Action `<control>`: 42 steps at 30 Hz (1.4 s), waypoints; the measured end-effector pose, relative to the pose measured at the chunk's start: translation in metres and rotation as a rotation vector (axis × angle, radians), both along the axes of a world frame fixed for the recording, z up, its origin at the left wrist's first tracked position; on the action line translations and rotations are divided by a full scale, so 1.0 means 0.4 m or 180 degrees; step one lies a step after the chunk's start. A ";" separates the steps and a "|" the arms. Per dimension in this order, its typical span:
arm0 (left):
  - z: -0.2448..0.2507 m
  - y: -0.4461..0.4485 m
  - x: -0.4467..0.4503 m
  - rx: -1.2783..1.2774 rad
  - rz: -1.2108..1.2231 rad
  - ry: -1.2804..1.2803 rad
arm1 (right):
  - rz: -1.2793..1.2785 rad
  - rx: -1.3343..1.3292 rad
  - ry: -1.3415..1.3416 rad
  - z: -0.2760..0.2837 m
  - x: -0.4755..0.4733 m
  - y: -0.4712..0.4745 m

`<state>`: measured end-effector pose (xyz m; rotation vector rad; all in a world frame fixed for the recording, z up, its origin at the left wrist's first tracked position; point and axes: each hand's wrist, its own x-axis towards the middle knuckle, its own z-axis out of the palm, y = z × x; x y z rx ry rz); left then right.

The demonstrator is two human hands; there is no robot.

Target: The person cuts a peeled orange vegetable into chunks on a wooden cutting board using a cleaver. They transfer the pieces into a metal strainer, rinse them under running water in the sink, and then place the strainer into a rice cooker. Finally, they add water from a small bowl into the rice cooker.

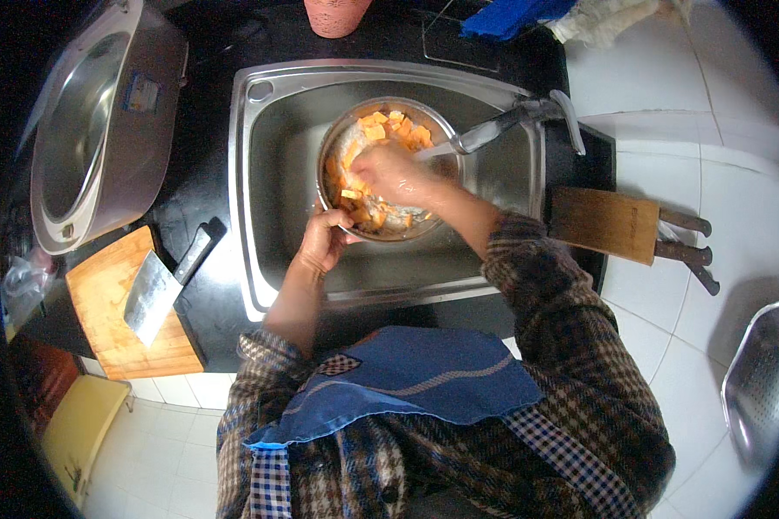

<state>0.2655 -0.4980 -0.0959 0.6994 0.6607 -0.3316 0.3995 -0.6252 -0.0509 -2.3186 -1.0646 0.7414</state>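
Note:
A round metal bowl [328, 198] sits over the stainless steel sink [279, 214], holding cloudy, bubbly water and orange vegetable chunks [375, 132], perhaps pumpkin. With thumb over the rim and fingers below, my left hand [324, 239] grips the bowl's lower left side. Inside the bowl, my right hand [389, 170] is down among the chunks. Its fingers curl downward and their tips are hidden, so I cannot tell whether it holds any. The faucet [493, 132] reaches in from the right, its spout end above the bowl beside my right wrist.
A cleaver [154, 295] lies on a wooden cutting board [97, 292] at the left, below a large metal basin [146, 143]. A knife block [604, 224] with several knives stands right of the sink. A reddish pot [336, 18] is behind the sink; a perforated metal tray [766, 383] is at far right.

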 end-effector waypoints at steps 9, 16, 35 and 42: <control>-0.039 0.013 -0.002 -0.0297 -0.0161 0.0060 | 0.1535 -0.0651 0.1106 -0.056 -0.065 -0.079; -0.014 0.003 0.001 0.0101 -0.0035 0.0023 | 0.0614 -0.0689 -0.0121 -0.086 0.106 -0.158; 0.020 -0.006 0.004 0.0217 0.0771 -0.0413 | 0.0604 -0.1476 -0.1030 -0.058 0.086 -0.107; 0.029 -0.005 0.007 0.0128 0.0770 -0.0466 | 0.0405 -0.1135 0.0659 -0.056 -0.003 -0.061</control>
